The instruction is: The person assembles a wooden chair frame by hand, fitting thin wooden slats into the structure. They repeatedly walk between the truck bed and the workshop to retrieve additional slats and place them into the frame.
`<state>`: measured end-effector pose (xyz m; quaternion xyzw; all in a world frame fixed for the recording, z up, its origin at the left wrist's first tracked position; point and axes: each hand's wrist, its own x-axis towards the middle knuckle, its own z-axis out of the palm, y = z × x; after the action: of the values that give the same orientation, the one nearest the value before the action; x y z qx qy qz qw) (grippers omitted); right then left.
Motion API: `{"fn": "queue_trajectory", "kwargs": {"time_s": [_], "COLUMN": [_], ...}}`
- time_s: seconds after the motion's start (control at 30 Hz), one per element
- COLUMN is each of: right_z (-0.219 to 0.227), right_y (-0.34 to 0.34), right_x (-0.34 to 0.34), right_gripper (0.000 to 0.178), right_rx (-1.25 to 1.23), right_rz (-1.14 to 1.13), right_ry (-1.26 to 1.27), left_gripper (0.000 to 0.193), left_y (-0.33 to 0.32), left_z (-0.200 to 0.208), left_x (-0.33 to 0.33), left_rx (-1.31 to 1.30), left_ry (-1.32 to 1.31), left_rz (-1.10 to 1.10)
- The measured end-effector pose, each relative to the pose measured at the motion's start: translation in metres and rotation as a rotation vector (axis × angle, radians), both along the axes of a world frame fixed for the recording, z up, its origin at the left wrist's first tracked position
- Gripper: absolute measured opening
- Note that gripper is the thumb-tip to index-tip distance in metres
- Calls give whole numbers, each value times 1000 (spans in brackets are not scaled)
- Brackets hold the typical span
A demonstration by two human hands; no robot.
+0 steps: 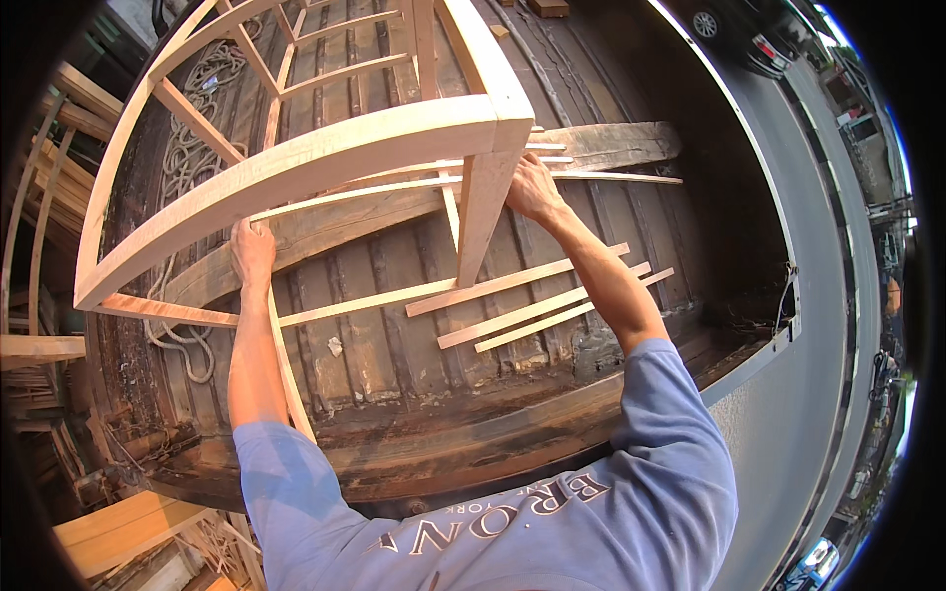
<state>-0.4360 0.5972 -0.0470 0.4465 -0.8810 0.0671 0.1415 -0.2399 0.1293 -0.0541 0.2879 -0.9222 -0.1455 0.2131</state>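
Overhead, both hands on the pale wooden frame (296, 163): left hand (252, 251) fingers and right hand (532, 187) fingers clasping its rails.

Both arms reach up and forward (sleeves pushed back), left hand (252, 251) and right hand (533, 187) apparently gripping.

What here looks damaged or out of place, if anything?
Loose wooden slats lie scattered at angles on the worn, dirty truck bed. A rope lies in a heap beneath the wooden frame, which both hands, left and right, hold. The frame itself looks sound.
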Motion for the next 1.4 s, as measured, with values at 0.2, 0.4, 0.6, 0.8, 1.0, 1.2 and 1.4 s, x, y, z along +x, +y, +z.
{"fn": "queue_trajectory", "kwargs": {"time_s": [0.2,0.4,0.6,0.8,1.0,1.2,1.4], "right_z": [-9,-11,-9,0,-11,-27,-52], "right_y": [1,4,3,1,-8,-4,-5], "right_x": [-2,0,0,10,7,0,-8], "right_gripper": [19,18,19,13,11,12,9], "right_rx": [-68,-89,-111,-192,-222,-240,-459], "right_rz": [-11,-21,7,-30,-72,-74,43], "right_ry": [27,-3,26,23,-161,-156,79], "left_gripper": [45,45,34,25,29,22,23], "left_y": [7,9,13,8,5,11,12], "left_z": [5,0,2,-10,-16,-5,-4], "left_x": [3,3,-2,-6,-8,-13,-12], "left_rx": [97,195,188,191,177,283,267], "left_ry": [-98,-27,13,122,171,124,116], "left_rz": [-85,-43,69,151,227,278,299]}}
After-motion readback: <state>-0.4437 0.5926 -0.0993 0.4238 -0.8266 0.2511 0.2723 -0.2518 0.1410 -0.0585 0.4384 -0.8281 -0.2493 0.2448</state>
